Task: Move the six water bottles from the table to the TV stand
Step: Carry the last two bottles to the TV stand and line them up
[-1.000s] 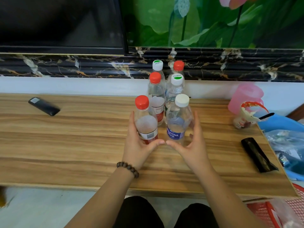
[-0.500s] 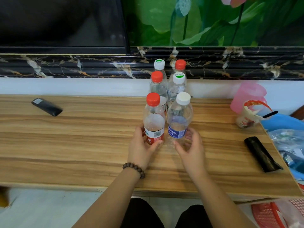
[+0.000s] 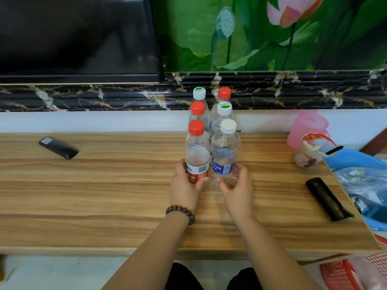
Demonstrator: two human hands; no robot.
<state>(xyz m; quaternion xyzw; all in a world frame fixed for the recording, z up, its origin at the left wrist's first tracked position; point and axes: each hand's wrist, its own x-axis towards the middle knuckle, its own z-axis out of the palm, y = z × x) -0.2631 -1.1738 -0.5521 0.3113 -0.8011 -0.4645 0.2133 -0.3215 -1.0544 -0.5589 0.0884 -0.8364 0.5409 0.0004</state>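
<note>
Several clear water bottles stand in two close columns on the wooden top [image 3: 104,195]. At the front stand a red-capped bottle with a red and white label [image 3: 196,158] and a white-capped bottle with a blue label [image 3: 225,155]. Behind them come a red-capped bottle [image 3: 198,108] and a green-and-white-capped bottle [image 3: 224,109], then two more [image 3: 199,93] against the white ledge. My left hand [image 3: 184,191] wraps the lower part of the front red-capped bottle. My right hand [image 3: 238,191] curls around the base of the blue-labelled bottle.
A black remote [image 3: 58,147] lies at the far left. A black pouch [image 3: 327,198] lies at the right, near a pink jug [image 3: 307,126], a snack cup [image 3: 310,151] and blue bags [image 3: 356,162]. A television [image 3: 73,34] stands behind; a red basket [image 3: 339,275] sits below right.
Both hands have slid the two front bottles away from me, up against the middle pair. My hands now sit lower on the bottles.
</note>
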